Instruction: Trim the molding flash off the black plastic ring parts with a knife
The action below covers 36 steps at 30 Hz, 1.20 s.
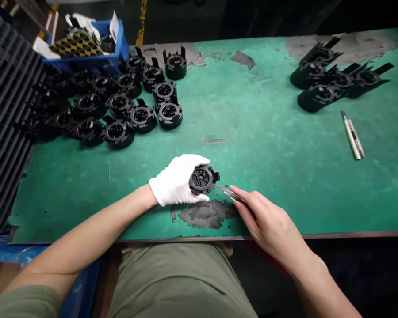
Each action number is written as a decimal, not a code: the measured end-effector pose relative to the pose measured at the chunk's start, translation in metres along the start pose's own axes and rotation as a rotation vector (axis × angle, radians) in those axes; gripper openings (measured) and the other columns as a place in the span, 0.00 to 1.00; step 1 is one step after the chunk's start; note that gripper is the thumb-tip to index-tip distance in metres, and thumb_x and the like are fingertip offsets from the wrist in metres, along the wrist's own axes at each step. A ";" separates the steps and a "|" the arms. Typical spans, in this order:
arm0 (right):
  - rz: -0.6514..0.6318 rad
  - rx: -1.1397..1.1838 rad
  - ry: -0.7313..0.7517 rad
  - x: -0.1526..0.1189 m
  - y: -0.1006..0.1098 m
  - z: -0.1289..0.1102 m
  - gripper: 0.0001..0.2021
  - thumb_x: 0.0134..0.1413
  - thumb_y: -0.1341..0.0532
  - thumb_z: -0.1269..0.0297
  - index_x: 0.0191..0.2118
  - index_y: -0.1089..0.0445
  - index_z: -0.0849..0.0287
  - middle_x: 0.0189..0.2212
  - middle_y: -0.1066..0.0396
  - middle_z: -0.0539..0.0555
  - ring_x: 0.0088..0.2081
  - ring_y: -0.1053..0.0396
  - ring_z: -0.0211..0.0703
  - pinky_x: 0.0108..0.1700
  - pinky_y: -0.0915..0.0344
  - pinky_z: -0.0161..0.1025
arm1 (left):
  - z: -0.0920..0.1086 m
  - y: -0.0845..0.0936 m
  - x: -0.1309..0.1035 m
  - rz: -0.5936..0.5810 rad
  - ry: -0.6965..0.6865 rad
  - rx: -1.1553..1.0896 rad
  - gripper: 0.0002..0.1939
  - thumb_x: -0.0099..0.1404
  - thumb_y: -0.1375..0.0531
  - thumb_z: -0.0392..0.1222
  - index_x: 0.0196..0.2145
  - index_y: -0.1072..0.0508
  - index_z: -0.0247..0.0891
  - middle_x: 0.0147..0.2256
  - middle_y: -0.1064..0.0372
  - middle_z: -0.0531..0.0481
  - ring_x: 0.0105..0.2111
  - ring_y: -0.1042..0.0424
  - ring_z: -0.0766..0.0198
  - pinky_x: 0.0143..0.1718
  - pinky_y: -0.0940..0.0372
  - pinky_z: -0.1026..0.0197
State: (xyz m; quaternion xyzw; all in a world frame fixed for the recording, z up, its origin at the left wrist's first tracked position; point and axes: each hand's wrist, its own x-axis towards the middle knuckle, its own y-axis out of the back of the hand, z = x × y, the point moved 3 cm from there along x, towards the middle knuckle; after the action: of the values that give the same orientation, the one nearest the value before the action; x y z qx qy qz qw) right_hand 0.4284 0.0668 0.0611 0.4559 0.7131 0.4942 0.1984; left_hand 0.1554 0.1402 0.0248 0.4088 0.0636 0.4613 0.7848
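The left hand (177,181), in a white glove, grips a round black plastic part (201,178) near the middle of the near edge of a green-topped workbench (262,145). Its digits spread into a wide curve around the part's left side, reaching along the far and near edges, with the part's ringed face turned up. The right hand (272,216), bare, pinches a slim metal blade tool (231,194) between the thumb and forefinger; its other fingers are folded and mostly hidden. The blade points left, its tip at the right rim of the part; whether it touches cannot be told.

Farther off to the right lies a utility knife (352,136), and beyond it a small group of tilted black cylindrical housings (313,99). At the far left, many similar black housings (119,137) crowd together before a blue bin (120,48) holding a yellow sheet with round holes (76,45).
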 end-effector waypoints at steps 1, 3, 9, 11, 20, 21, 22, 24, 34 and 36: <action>-0.017 -0.041 0.012 0.003 0.000 -0.001 0.20 0.80 0.44 0.65 0.70 0.33 0.58 0.40 0.24 0.54 0.36 0.24 0.43 0.39 0.28 0.40 | 0.000 0.000 -0.001 0.000 -0.001 0.000 0.51 0.59 0.25 0.68 0.68 0.35 0.36 0.63 0.28 0.28 0.64 0.26 0.36 0.68 0.31 0.35; -0.035 -0.131 0.037 0.008 0.001 -0.004 0.20 0.80 0.44 0.65 0.71 0.33 0.60 0.38 0.26 0.53 0.34 0.26 0.42 0.36 0.30 0.40 | -0.001 0.000 -0.002 -0.010 0.004 0.005 0.50 0.60 0.24 0.65 0.69 0.36 0.36 0.63 0.27 0.30 0.64 0.26 0.37 0.67 0.30 0.37; -0.076 -0.286 0.081 0.017 0.003 -0.010 0.21 0.81 0.45 0.65 0.73 0.35 0.60 0.34 0.29 0.50 0.29 0.31 0.38 0.31 0.36 0.39 | -0.003 -0.002 -0.002 0.003 -0.009 0.017 0.53 0.57 0.25 0.72 0.67 0.33 0.33 0.59 0.24 0.30 0.60 0.22 0.37 0.63 0.27 0.38; -0.076 -0.322 0.094 0.018 0.004 -0.012 0.21 0.81 0.45 0.66 0.72 0.34 0.60 0.34 0.30 0.49 0.29 0.31 0.38 0.31 0.38 0.39 | -0.004 -0.003 -0.001 -0.010 0.002 0.018 0.54 0.57 0.27 0.77 0.65 0.31 0.33 0.58 0.24 0.30 0.59 0.22 0.36 0.62 0.27 0.37; -0.127 -0.383 0.107 0.014 0.010 -0.018 0.22 0.80 0.45 0.68 0.73 0.34 0.58 0.32 0.30 0.50 0.29 0.32 0.40 0.29 0.42 0.42 | -0.003 0.002 0.005 -0.088 0.016 0.008 0.43 0.60 0.27 0.69 0.60 0.28 0.36 0.57 0.23 0.34 0.58 0.21 0.39 0.62 0.27 0.39; -0.131 -0.389 0.109 0.014 0.010 -0.018 0.23 0.79 0.45 0.69 0.73 0.35 0.58 0.32 0.31 0.50 0.29 0.32 0.40 0.29 0.43 0.42 | -0.003 0.003 0.005 -0.085 0.010 0.007 0.42 0.61 0.27 0.69 0.60 0.28 0.36 0.57 0.23 0.34 0.57 0.21 0.39 0.62 0.27 0.39; -0.137 -0.396 0.112 0.014 0.011 -0.019 0.24 0.78 0.45 0.70 0.74 0.36 0.59 0.32 0.31 0.50 0.29 0.32 0.41 0.29 0.44 0.42 | -0.003 0.003 0.005 -0.084 0.007 0.006 0.41 0.62 0.28 0.69 0.60 0.28 0.36 0.57 0.23 0.34 0.57 0.21 0.39 0.61 0.26 0.39; -0.151 -0.405 0.114 0.014 0.012 -0.019 0.25 0.77 0.45 0.73 0.75 0.37 0.59 0.33 0.30 0.51 0.30 0.33 0.41 0.29 0.44 0.42 | -0.003 0.002 0.005 -0.087 0.009 0.005 0.42 0.62 0.28 0.70 0.59 0.28 0.36 0.56 0.23 0.34 0.57 0.21 0.39 0.61 0.26 0.39; -0.214 -0.332 0.081 0.025 0.027 -0.029 0.21 0.79 0.46 0.71 0.71 0.34 0.63 0.35 0.28 0.53 0.31 0.30 0.41 0.31 0.37 0.40 | -0.001 0.002 0.002 -0.085 0.029 -0.015 0.42 0.59 0.25 0.68 0.60 0.27 0.37 0.55 0.21 0.36 0.54 0.19 0.40 0.59 0.26 0.41; -0.194 -0.220 0.029 0.034 0.036 -0.036 0.21 0.80 0.45 0.69 0.72 0.35 0.60 0.37 0.27 0.54 0.33 0.28 0.42 0.34 0.33 0.39 | -0.001 0.003 0.000 -0.059 0.017 0.002 0.45 0.59 0.25 0.70 0.61 0.28 0.35 0.55 0.21 0.34 0.54 0.20 0.39 0.59 0.25 0.41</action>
State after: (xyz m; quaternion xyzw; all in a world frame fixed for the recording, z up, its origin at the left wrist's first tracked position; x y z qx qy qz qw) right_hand 0.4016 0.0799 0.1141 0.3531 0.6982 0.5544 0.2838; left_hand 0.1528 0.1418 0.0260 0.4036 0.0828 0.4412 0.7972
